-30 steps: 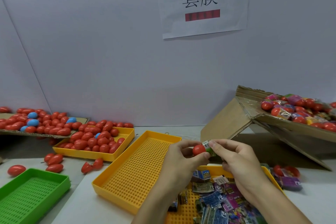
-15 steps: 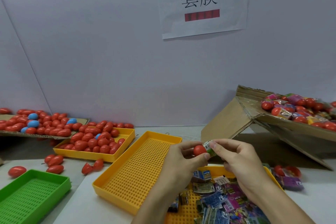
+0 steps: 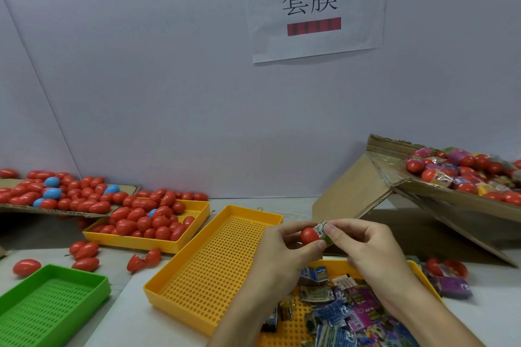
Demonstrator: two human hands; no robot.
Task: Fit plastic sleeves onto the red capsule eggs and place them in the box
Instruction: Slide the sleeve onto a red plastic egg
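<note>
Far left of the hands: green perforated tray [image 3: 42, 307] at the desk [image 3: 118, 315] edge, loose red eggs [image 3: 84, 252] just beyond it, one split open [image 3: 142, 259]. Behind those, a cardboard flat [image 3: 124, 191] piled with red eggs plus a few blue eggs [image 3: 52, 193]. Next to it, a yellow tray [image 3: 135, 241] heaped with bare red eggs [image 3: 146, 220].

Just left of the hands: a second yellow perforated tray [image 3: 214, 270], nothing in it.

Left hand [image 3: 282, 251] pinches a red capsule egg [image 3: 309, 235] between thumb and fingertips, held above the trays, off the desk. Right hand [image 3: 366, 248] pinches a printed plastic sleeve [image 3: 322, 229] at the egg's right end; sleeve touches the egg, only that end covered. Both hands curled, fingertips nearly meeting at the egg.

Below the hands: third yellow tray [image 3: 332, 263] holding a heap of flat printed sleeves [image 3: 346, 315].

Right of the hands: a few sleeved eggs [image 3: 448, 276] lying on the desk just beside that tray. Up and right, a tilted cardboard box [image 3: 423, 200] with flap open, full of sleeved red eggs [image 3: 462, 172].

Above, on the wall: paper sign [image 3: 315, 5] with two characters.
</note>
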